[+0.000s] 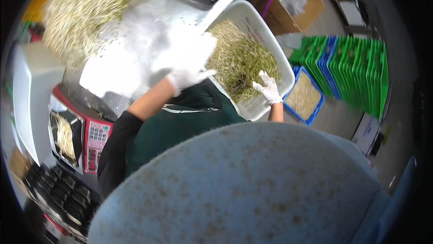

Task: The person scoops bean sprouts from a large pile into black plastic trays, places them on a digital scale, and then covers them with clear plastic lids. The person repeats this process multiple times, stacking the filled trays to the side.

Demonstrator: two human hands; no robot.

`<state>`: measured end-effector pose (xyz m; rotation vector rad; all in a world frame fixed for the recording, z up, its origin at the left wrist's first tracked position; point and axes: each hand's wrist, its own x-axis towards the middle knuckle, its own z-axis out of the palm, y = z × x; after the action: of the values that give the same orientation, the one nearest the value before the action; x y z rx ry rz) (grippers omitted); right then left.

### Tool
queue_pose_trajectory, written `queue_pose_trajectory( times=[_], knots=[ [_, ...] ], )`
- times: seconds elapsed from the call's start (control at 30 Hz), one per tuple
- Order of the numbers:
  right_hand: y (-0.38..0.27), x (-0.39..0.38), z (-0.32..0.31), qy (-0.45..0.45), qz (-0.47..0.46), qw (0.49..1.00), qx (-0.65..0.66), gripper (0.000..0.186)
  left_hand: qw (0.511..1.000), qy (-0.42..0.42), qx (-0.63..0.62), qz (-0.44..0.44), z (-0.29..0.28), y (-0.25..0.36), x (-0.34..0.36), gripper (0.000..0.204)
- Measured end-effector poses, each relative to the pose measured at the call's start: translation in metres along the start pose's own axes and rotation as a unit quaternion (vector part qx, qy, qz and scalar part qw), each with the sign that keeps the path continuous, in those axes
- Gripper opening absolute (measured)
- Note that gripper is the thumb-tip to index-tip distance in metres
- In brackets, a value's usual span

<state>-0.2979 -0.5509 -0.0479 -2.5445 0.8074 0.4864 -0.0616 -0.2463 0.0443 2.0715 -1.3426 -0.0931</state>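
Nearest us a blue, speckled cloth [252, 190] fills the lower view. Beyond it our gloved left hand [186, 78] lies open, fingers spread, at the near rim of the white tub [288, 70], while our gloved right hand [269, 87] rests loosely curled on the sprouts [239, 59] inside. We judge small, gentle handfuls best; green crates [356, 70] stand farther off.
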Motion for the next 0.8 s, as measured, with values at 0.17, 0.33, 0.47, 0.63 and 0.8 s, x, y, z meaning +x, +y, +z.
queue_pose_trajectory(
  times=[0.17,0.33,0.47,0.63,0.8],
  knots=[
    [0.018,-0.042,0.068,-0.141,0.149,0.972,0.118,0.086,0.966,-0.033,0.249,-0.064,-0.015,-0.024,-0.013,0.081],
    [-0.075,0.02,0.046,-0.039,-0.05,0.998,0.016,0.081,0.972,0.135,-0.096,-0.166,0.036,-0.066,0.065,0.045],
    [-0.17,0.053,0.009,0.014,-0.279,0.96,0.026,0.043,0.967,0.146,-0.108,-0.178,-0.039,-0.039,0.054,0.042],
    [-0.285,0.083,-0.008,-0.184,-0.473,0.861,-0.021,0.047,0.955,0.04,0.064,-0.285,-0.052,-0.047,-0.122,0.029],
    [-0.216,0.188,-0.066,-0.076,-0.286,0.955,-0.007,0.049,0.825,0.303,-0.106,-0.465,-0.071,0.024,-0.205,0.027]
  ],
)
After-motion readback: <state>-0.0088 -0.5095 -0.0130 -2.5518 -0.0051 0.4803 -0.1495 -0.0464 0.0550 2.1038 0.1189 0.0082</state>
